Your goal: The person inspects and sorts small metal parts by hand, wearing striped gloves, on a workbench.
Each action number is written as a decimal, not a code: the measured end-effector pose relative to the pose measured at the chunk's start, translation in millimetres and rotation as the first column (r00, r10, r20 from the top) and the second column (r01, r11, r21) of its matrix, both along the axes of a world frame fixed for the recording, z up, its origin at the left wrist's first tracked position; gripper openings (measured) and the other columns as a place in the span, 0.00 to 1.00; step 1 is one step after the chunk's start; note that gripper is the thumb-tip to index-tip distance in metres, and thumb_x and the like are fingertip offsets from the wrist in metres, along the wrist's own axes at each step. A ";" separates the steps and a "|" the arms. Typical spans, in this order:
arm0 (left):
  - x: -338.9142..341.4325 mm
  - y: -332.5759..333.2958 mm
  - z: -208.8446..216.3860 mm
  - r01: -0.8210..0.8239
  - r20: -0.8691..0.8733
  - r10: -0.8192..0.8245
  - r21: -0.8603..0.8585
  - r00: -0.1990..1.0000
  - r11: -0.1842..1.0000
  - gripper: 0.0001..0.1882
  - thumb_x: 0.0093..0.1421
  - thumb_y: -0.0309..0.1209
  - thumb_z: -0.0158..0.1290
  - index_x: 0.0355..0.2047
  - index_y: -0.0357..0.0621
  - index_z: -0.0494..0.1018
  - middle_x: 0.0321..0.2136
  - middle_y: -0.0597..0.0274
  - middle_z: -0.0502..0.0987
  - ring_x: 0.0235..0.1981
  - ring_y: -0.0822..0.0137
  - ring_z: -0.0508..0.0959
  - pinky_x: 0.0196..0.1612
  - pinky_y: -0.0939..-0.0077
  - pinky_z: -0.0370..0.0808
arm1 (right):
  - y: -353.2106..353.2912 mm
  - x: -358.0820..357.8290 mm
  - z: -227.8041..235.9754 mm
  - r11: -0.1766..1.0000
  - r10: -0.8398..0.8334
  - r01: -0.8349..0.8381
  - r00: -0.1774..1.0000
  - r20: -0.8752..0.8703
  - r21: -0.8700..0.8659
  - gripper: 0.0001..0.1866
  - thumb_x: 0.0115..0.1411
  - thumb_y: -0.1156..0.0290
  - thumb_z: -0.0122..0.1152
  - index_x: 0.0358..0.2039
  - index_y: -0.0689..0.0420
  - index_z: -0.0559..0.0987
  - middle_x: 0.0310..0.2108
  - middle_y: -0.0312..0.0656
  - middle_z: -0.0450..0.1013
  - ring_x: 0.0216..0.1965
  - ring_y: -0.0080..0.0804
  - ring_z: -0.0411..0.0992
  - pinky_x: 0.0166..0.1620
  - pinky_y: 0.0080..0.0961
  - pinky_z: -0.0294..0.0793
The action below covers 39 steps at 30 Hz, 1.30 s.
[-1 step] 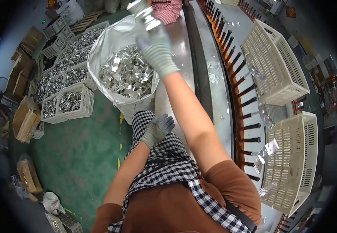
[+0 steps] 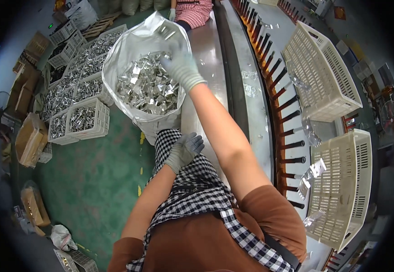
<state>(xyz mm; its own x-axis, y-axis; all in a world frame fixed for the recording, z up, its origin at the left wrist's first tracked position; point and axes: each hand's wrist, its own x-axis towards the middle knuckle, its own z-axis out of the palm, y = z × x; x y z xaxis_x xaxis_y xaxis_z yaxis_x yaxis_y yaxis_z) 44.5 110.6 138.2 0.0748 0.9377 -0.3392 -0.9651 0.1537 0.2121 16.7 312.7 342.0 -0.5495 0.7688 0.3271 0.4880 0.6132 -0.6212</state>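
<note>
My right hand (image 2: 182,68), in a pale knitted glove, is over the right side of a white woven sack (image 2: 108,77). Motion smears its fingers. Inside the sack lies a heap of shiny bent metal pieces (image 2: 147,84). A blurred silvery metal piece (image 2: 166,31) shows against the sack's far inner wall, apart from my fingers. My left hand (image 2: 185,152), gloved too, rests on the black-and-white checked apron (image 2: 197,199) over my lap, fingers stretched out and holding nothing.
A row of black pegs (image 2: 291,145) runs along my right, some with clear or shiny pieces. Beyond it stand cream slotted crates (image 2: 337,186). Metal-filled crates (image 2: 88,118) cover the green floor (image 2: 92,181) at left. A co-worker's checked lap (image 2: 194,16) is at the far end.
My right hand has come down toward the sack. The shiny metal piece that was in its fingers is now apart from it, over the sack. The pegs have shifted slightly; my left hand stayed put.
</note>
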 end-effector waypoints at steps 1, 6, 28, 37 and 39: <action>1.4 1.0 11.0 -0.023 -0.052 0.017 -0.117 0.999 0.993 0.28 0.50 0.43 0.55 0.46 0.38 0.63 0.48 0.49 0.64 0.49 0.54 0.65 0.56 0.59 0.62 | -5.1 4.0 -27.7 0.991 0.072 -0.069 0.997 0.019 -0.118 0.30 0.49 0.58 0.55 0.46 0.69 0.69 0.54 0.62 0.56 0.56 0.51 0.57 0.57 0.35 0.57; 2.9 8.4 20.0 0.022 -0.051 -0.032 -0.188 0.998 0.982 0.23 0.51 0.41 0.53 0.42 0.39 0.66 0.45 0.51 0.66 0.49 0.56 0.64 0.55 0.59 0.62 | -40.8 51.1 -115.5 0.899 -0.004 0.026 0.999 0.052 -0.438 0.27 0.50 0.61 0.56 0.48 0.65 0.68 0.53 0.57 0.59 0.53 0.50 0.61 0.56 0.33 0.59; -5.0 5.0 10.7 0.007 0.041 -0.002 -0.117 0.999 0.993 0.23 0.59 0.43 0.42 0.47 0.39 0.63 0.47 0.50 0.67 0.47 0.54 0.67 0.55 0.56 0.63 | 38.3 207.0 -45.2 0.602 -0.717 0.790 0.471 -0.514 -0.117 0.37 0.49 0.71 0.58 0.58 0.64 0.54 0.60 0.67 0.31 0.62 0.56 0.42 0.61 0.33 0.46; -4.0 4.6 18.6 0.007 0.023 -0.003 -0.195 1.000 0.981 0.21 0.59 0.42 0.44 0.47 0.41 0.63 0.43 0.52 0.69 0.44 0.57 0.70 0.52 0.58 0.67 | 79.7 189.7 -53.4 0.756 -0.540 0.655 0.607 -0.583 -0.018 0.35 0.47 0.66 0.61 0.54 0.66 0.60 0.59 0.60 0.44 0.56 0.49 0.56 0.57 0.32 0.56; -3.9 2.5 18.5 -0.007 0.037 0.015 -0.185 0.999 0.983 0.22 0.58 0.42 0.44 0.47 0.41 0.63 0.42 0.53 0.69 0.43 0.57 0.70 0.51 0.58 0.67 | 107.6 182.4 -47.8 0.718 -0.665 0.673 0.590 -0.457 -0.176 0.39 0.47 0.58 0.61 0.55 0.65 0.59 0.60 0.62 0.42 0.61 0.53 0.46 0.60 0.31 0.48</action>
<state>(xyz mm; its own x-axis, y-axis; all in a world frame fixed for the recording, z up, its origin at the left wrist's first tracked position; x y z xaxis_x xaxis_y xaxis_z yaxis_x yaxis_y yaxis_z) 40.7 113.1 156.7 0.0811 0.8602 -0.5035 -0.9738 0.1761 0.1440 199.2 420.3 294.3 0.3390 0.8509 0.4014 0.4242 0.2426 -0.8725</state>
